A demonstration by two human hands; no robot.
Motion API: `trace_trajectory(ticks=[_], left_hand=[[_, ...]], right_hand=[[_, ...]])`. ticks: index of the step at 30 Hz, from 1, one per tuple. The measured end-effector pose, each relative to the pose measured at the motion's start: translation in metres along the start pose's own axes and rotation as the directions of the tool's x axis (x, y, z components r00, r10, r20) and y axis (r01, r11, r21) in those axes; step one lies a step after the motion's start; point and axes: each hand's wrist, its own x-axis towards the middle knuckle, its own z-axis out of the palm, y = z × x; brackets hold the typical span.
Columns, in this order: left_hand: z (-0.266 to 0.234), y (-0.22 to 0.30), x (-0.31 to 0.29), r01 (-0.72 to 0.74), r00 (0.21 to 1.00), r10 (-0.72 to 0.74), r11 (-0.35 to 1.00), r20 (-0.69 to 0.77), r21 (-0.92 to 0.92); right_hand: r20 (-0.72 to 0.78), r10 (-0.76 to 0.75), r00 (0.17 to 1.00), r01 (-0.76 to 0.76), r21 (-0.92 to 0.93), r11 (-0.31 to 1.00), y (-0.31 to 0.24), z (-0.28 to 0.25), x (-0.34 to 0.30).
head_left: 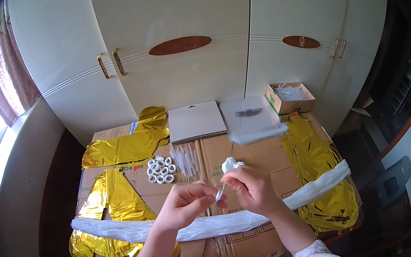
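My left hand (190, 202) is closed, its thumb and fingertips pinching a small white coil of string (219, 195). Close beside it, my right hand (249, 184) is closed in a pinch on a white strand that runs to that coil. A crumpled white bunch (231, 164) shows just beyond my right hand; whether it touches the fingers I cannot tell. Under both forearms a long bundle of white strands (214, 226) lies across the cardboard (219, 153). Beyond my left hand sit several small white coiled rings (161, 170), next to a row of clear tubes (184, 159).
Flat gold foil sheets lie at left (120, 193), back left (124, 148) and right (319, 170). At the back are a grey-white board stack (195, 121), clear plastic bags (252, 122) with dark pieces, and a cardboard box (293, 100) of clear tubes. Cabinets (173, 12) stand behind.
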Motion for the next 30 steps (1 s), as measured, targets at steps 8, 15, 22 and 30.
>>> trace_trajectory(ticks=[8,15,22,30], left_hand=[[0.012,-0.003,0.008,-0.085,0.926,0.105,0.994,-0.362,0.073],[0.005,-0.004,0.000,0.048,0.999,-0.048,0.999,-0.018,-0.024],[0.005,-0.008,0.007,-0.089,0.967,0.056,0.988,-0.249,-0.123],[0.002,-0.006,0.002,0.051,0.998,-0.049,0.997,-0.027,0.065]], right_hand=[[0.192,-0.078,0.978,0.102,-0.121,0.987,-0.004,0.005,-0.004],[0.107,-0.025,0.994,0.033,-0.078,0.996,0.005,-0.010,0.003],[0.167,-0.050,0.985,0.052,-0.010,0.999,0.003,0.011,-0.003],[-0.027,-0.069,0.997,0.069,-0.015,0.998,0.011,0.005,0.002]])
